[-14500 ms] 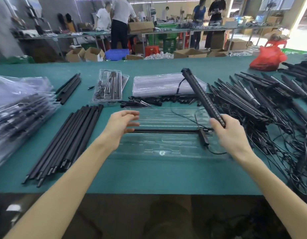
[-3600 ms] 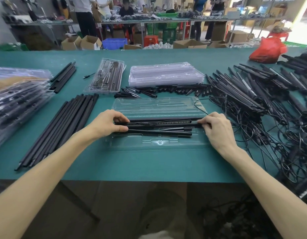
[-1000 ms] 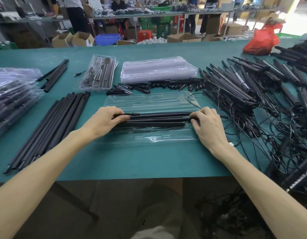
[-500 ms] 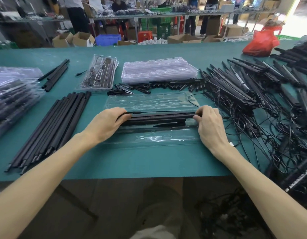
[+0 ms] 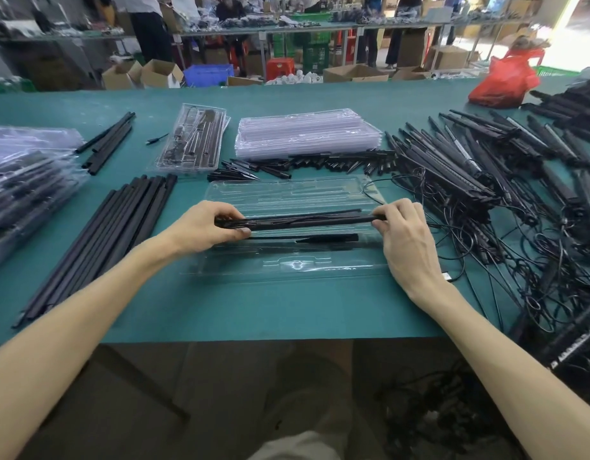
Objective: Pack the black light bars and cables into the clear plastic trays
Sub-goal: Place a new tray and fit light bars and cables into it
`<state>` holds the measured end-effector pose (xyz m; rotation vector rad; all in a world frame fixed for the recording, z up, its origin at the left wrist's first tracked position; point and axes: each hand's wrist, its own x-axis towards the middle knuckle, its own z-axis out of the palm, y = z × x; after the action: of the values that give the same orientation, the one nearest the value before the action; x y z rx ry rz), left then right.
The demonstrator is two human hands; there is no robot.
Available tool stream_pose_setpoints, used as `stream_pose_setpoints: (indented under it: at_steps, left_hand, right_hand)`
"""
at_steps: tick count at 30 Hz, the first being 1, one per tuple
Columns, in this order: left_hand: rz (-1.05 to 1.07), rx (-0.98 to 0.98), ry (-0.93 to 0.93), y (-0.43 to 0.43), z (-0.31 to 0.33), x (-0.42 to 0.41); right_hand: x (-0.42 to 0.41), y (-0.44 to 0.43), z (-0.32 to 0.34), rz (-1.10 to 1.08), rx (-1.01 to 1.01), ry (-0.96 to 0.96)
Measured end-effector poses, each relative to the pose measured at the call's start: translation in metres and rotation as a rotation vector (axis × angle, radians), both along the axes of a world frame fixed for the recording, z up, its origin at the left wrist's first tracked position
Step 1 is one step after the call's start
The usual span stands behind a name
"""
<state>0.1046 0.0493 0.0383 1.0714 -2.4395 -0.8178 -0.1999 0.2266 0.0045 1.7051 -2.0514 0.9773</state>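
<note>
A black light bar [image 5: 303, 220] w/ cable is held level betw. both hands, over the clear tray [image 5: 287, 265]. Its L end is gripped by the left hand [image 5: 200, 229], fingers curled over, thumb on the near side. Its R end is pinched by the right hand [image 5: 408, 242]. A second bar [image 5: 320, 238] is seated in the tray, nearer the wrists. Loose bars [image 5: 97, 240] are laid outboard of the left hand. A tangled pile of bars and cables [image 5: 486, 180] is outboard of the right hand. Empty trays [image 5: 303, 134] are stacked beyond the fingertips.

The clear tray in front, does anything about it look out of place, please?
A thin cable loops out over the clear tray's far right corner rather than lying inside. The left hand and right hand hold the light bar, not yet seated.
</note>
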Motion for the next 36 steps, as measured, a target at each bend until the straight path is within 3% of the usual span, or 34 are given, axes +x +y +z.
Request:
stream_pose_setpoints:
  at_steps: [4,12,22,27,36]
  left_hand:
    - [-0.034,0.177,0.041,0.0,0.01,0.004]
    - [-0.031,0.282,0.03,-0.009,0.011,0.016]
    - [0.033,0.469,0.238,-0.006,0.02,0.028]
    - [-0.016,0.599,0.248,-0.01,0.017,0.035]
    - [0.005,0.47,0.119,-0.002,0.013,0.025]
  right_hand:
    - [0.0,0.001,0.001,-0.005,-0.004,-0.023]
    - [0.0,0.003,0.003,-0.005,-0.028,-0.032]
    - [0.0,0.002,0.002,-0.019,-0.057,-0.123]
    - [-0.001,0.002,0.001,-0.018,-0.046,-0.126]
    - [-0.002,0.001,-0.001,0.0,-0.028,-0.109]
